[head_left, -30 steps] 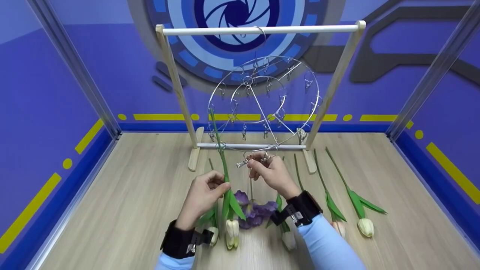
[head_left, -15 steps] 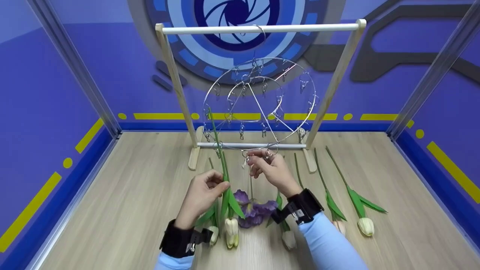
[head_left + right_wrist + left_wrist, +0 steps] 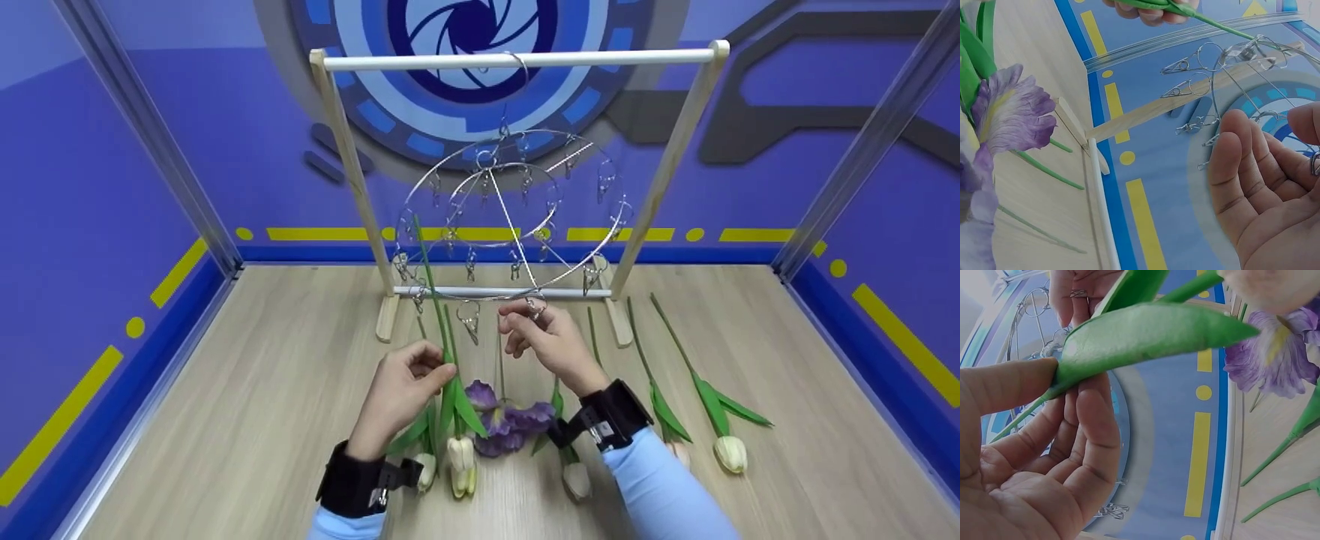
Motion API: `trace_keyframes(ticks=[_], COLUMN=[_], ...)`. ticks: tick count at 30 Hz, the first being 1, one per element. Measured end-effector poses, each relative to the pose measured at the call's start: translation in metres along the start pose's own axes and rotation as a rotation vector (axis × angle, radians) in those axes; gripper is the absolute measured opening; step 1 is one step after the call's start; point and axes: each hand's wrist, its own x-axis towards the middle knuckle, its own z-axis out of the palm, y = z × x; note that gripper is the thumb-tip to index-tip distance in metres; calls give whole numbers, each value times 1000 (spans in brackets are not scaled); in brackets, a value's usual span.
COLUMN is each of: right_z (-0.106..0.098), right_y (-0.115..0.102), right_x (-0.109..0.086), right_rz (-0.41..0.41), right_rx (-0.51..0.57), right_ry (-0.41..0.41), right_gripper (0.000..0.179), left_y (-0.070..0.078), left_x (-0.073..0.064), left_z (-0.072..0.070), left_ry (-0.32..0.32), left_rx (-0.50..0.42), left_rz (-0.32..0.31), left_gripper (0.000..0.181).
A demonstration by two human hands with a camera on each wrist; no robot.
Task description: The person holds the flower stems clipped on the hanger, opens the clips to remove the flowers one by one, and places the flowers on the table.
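My left hand [image 3: 405,390] pinches the green stem of a white tulip [image 3: 460,454] between thumb and fingers. The tulip's stem points up past the front rim of a round wire clip hanger [image 3: 501,214], and its bloom hangs down; in the left wrist view its broad leaf [image 3: 1140,334] covers part of the fingers. My right hand [image 3: 544,341] is at the hanger's front rim, fingers loosely bent, thumb apart from them. One metal clip [image 3: 1314,163] is against that hand; whether it is touched is unclear. Left of it another clip [image 3: 469,324] dangles free.
The hanger hooks onto the white top bar [image 3: 420,61] of a wooden stand. On the table lie a purple iris [image 3: 510,431], a white tulip [image 3: 731,454] at right, another tulip [image 3: 576,478] near my right wrist and one [image 3: 425,471] beside my left wrist.
My right hand has let go of the front clip, which now hangs down. The hanger has swung slightly left and its rear edge has dropped. My left hand stays nearly still with the tulip.
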Motion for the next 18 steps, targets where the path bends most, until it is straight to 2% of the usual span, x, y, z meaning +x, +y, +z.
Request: trace_keyframes(ticks=[8, 18], right_z=[-1, -7], right_y=[2, 8], right_x=[-8, -19], right_rz=[-35, -63], right_rx=[-82, -167], right_ry=[-18, 57], right_gripper=[29, 22], left_y=[1, 3], left_x=[-5, -6], left_z=[-7, -17], left_ry=[17, 59], left_rx=[-10, -24], left_rz=[12, -6], left_gripper=[15, 15])
